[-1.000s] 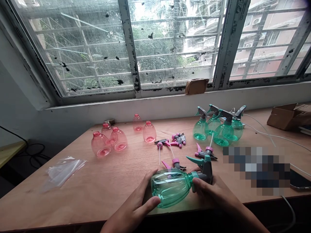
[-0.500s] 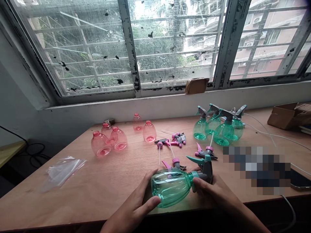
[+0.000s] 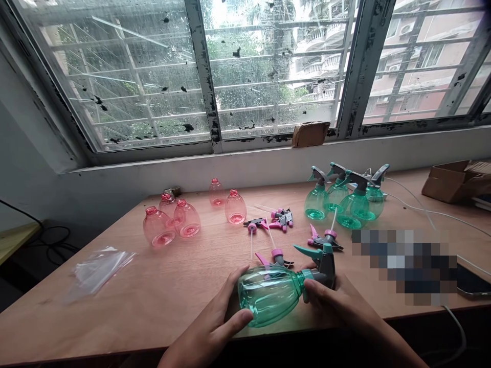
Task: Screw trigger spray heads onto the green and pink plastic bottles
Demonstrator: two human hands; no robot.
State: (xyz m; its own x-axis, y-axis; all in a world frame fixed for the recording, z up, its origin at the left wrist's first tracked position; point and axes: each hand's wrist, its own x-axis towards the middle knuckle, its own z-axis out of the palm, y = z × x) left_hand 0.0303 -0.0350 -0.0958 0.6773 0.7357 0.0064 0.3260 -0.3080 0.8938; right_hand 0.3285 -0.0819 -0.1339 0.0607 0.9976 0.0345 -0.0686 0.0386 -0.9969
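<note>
A clear green spray bottle (image 3: pixel 268 296) lies on its side near the front edge of the wooden table (image 3: pixel 161 291). My left hand (image 3: pixel 215 327) wraps its round body, thumb underneath. At the bottle's neck my right hand (image 3: pixel 333 301) grips the grey and green trigger head (image 3: pixel 321 265), which is on the bottle. Both hands are closed on the bottle.
Several empty pink bottles (image 3: pixel 172 222) stand at the back left. Loose pink trigger heads (image 3: pixel 276 222) lie mid-table. Several finished green spray bottles (image 3: pixel 345 199) stand at the back right. A plastic bag (image 3: pixel 97 271) lies left; a cardboard box (image 3: pixel 452 181) and a phone (image 3: pixel 471 283) lie right.
</note>
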